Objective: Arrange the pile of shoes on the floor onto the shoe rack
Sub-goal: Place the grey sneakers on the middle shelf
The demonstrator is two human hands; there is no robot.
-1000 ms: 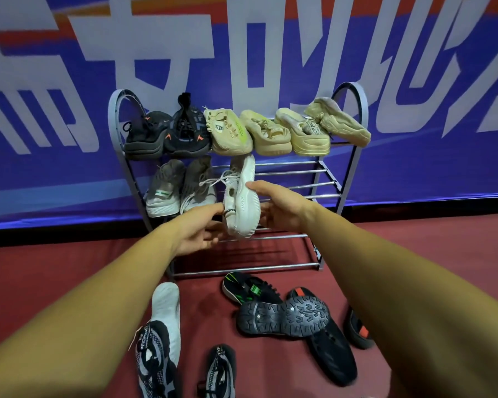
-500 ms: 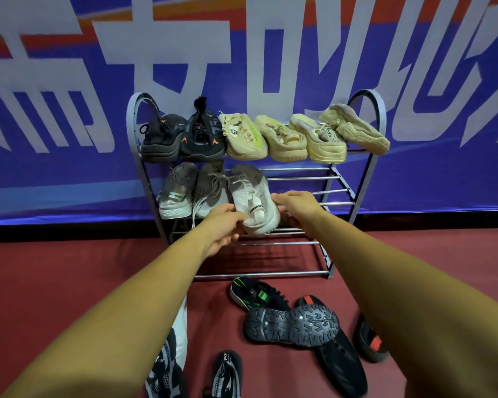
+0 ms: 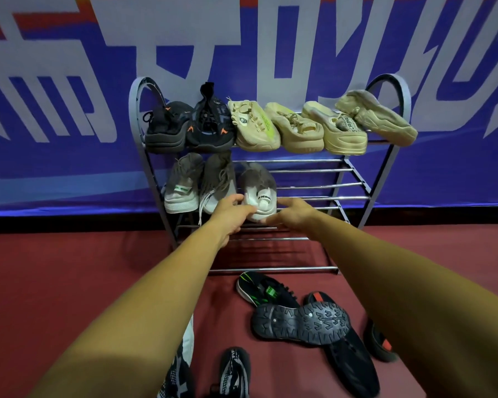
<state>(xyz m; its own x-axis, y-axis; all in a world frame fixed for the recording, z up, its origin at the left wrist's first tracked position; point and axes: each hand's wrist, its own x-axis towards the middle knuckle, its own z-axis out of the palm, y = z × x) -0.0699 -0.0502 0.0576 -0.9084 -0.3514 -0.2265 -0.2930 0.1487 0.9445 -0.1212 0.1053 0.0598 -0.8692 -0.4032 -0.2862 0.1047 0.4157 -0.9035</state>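
A grey metal shoe rack (image 3: 387, 179) stands against the blue banner wall. On its middle shelf a grey-and-white sneaker (image 3: 258, 182) sits upright, toe to the wall, beside a grey pair (image 3: 183, 185). My left hand (image 3: 231, 214) grips the left side of its heel and my right hand (image 3: 293, 214) the right side. The top shelf holds two black shoes (image 3: 210, 124) and several beige ones (image 3: 296, 130). On the red floor lie a black-and-green sneaker (image 3: 263, 291), an upturned black sole (image 3: 299, 323) and a black clog (image 3: 352, 366).
A black-and-red slipper (image 3: 381, 344) lies at the right, partly behind my right forearm. A patterned black sandal (image 3: 234, 374) and a white-and-black shoe (image 3: 181, 369) lie near the bottom edge. The right half of the middle shelf (image 3: 319, 185) and the bottom shelf (image 3: 273, 270) hold no shoes.
The sneaker was held on its side with the sole showing; both hands turned it upright and pushed it onto the middle shelf beside the grey pair.
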